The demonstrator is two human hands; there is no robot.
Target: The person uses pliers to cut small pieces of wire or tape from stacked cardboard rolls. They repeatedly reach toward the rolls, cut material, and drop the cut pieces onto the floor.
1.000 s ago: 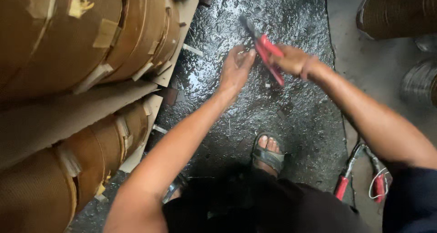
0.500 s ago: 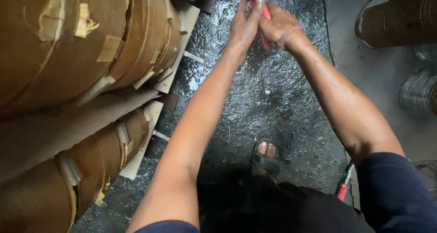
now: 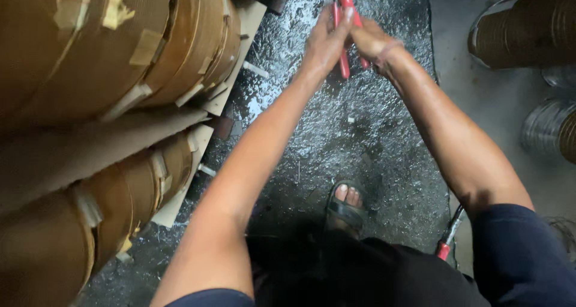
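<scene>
Fingers (image 3: pixel 324 34) of your left hand (image 3: pixel 323 46) lie stretched along the near side of the red-handled cutters (image 3: pixel 346 34), pressed against one handle, while your right hand (image 3: pixel 372 43) is clenched round the other handle. Nearest you, your sandalled foot (image 3: pixel 345 206) stands on the wet, glittering floor (image 3: pixel 336 133), and just right of it a second red-handled tool (image 3: pixel 448 238) leans by your right sleeve. At left, big brown paper rolls (image 3: pixel 108 49) with cardboard between them stack up beside you. Farther off, both hands meet at the top edge, holding the cutters above the floor, their tip out of view. Coiled metal rolls (image 3: pixel 528 31) sit far right.
</scene>
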